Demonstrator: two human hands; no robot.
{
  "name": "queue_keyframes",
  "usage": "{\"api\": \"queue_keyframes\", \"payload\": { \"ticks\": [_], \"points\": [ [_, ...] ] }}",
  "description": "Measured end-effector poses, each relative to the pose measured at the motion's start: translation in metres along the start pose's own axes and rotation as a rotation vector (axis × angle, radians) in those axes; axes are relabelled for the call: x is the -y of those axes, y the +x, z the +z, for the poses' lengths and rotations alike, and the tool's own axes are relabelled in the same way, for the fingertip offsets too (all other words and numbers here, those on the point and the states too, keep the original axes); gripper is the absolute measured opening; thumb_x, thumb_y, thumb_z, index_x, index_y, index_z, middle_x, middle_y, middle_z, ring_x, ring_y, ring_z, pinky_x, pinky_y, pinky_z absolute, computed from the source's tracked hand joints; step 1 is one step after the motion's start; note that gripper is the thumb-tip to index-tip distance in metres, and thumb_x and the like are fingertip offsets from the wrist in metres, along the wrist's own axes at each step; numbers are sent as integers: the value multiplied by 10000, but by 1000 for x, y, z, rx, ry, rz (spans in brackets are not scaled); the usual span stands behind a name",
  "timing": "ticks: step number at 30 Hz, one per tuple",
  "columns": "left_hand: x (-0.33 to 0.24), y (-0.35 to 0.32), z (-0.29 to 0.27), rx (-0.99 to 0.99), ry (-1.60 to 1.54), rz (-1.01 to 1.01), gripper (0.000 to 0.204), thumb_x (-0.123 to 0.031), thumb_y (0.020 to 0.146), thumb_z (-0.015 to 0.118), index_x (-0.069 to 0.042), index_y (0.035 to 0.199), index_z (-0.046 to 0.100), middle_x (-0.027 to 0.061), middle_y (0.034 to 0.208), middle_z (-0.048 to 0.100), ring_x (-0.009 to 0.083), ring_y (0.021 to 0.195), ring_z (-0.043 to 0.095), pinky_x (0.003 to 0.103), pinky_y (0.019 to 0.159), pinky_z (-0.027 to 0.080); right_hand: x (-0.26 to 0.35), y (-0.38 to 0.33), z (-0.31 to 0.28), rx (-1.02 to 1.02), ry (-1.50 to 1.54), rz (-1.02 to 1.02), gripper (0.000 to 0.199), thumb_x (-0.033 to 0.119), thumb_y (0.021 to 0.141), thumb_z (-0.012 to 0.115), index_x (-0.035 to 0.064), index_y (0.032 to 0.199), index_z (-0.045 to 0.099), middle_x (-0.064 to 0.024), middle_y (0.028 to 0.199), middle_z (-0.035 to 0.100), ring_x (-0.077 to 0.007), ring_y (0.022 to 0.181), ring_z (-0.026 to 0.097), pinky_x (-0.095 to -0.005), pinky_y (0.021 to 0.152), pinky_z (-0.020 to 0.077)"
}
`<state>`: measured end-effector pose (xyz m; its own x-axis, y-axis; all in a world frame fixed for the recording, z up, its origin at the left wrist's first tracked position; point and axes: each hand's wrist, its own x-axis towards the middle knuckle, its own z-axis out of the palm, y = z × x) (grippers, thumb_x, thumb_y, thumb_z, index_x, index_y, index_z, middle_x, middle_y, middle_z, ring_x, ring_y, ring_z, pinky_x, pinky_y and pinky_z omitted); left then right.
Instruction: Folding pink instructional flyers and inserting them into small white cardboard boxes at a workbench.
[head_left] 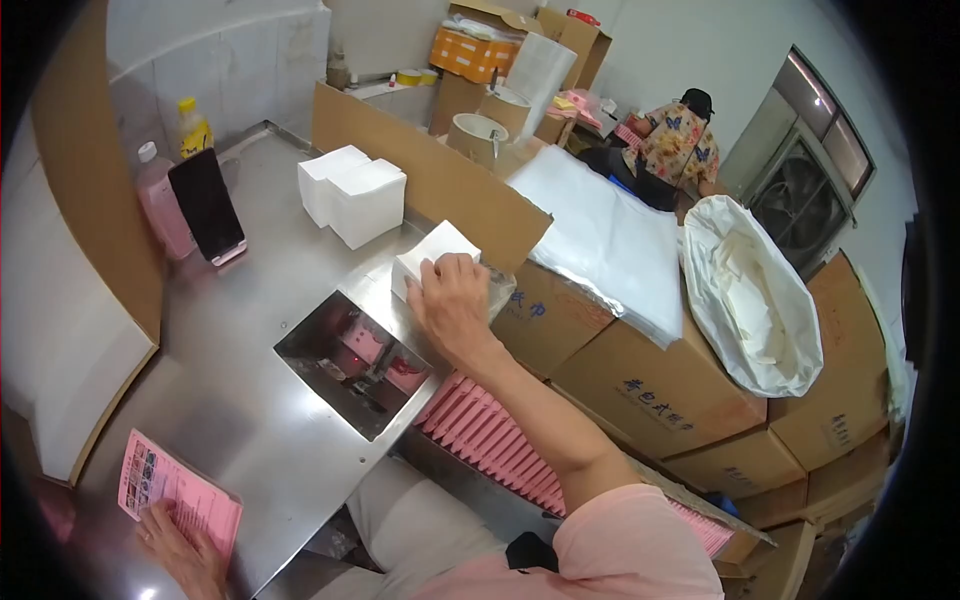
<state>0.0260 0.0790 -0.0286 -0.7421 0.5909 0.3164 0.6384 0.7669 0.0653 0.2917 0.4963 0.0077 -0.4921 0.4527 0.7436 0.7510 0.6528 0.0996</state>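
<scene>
At the lower left, my left hand (182,548) has its curled fingers on the lower part of a flat pink printed packet (205,500) on the metal table (235,390). My right hand (450,305) reaches across to a small stack of white folded tissues (440,242), its fingers closed over the near side. Two more white tissue stacks (368,200) stand side by side behind it. Between my hands is a rectangular opening (375,415) in the tabletop, with pink packets and a mechanism inside.
Against the left wall lean a dark phone (207,207) and a pink bottle (163,205); a yellow bottle (193,128) stands behind. Pink packets (500,440) fill a box below my right arm. Cartons (650,390), plastic sheets (600,235) and a white sack (750,290) line the right. Another person (675,145) sits far back.
</scene>
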Motion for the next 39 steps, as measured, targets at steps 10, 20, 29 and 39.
{"api": "queue_keyframes", "payload": {
  "ticks": [10, 20, 29, 39],
  "points": [
    [-44, 5, -28, -26, -155, 36, 177, -50, 937, 554, -59, 1110, 587, 159, 1075, 574, 352, 1062, 531, 472, 989, 362, -23, 5, -1, 2, 266, 65, 117, 134, 845, 649, 44, 827, 721, -130, 852, 594, -319, 852, 565, -453, 766, 440],
    [-180, -3, -2, 54, -694, 706, 465, -191, 745, 742, -30, 1157, 598, 179, 1198, 570, 383, 1122, 537, 464, 907, 424, 62, -30, -37, 22, 683, -239, 368, 29, 870, 617, 14, 1237, 629, -193, 1261, 634, -431, 1151, 605, -518, 1017, 479],
    [-202, 0, -7, -14, -492, 367, 873, -430, 636, 802, -53, 1371, 521, 246, 1514, 398, 453, 1393, 350, 598, 1074, 285, 142, -28, -42, 489, 483, -588, 354, 148, 788, 668, 11, 1114, 658, -132, 935, 644, -316, 935, 640, -693, 1053, 342],
    [-193, 1, -14, -60, -259, 309, 633, -517, 745, 756, -155, 1250, 632, 215, 1384, 515, 382, 1044, 507, 491, 829, 368, -2, 9, -30, 47, -50, -97, 315, 196, 886, 685, 9, 1139, 673, -140, 1015, 623, -324, 983, 570, -470, 884, 420]
  ]
}}
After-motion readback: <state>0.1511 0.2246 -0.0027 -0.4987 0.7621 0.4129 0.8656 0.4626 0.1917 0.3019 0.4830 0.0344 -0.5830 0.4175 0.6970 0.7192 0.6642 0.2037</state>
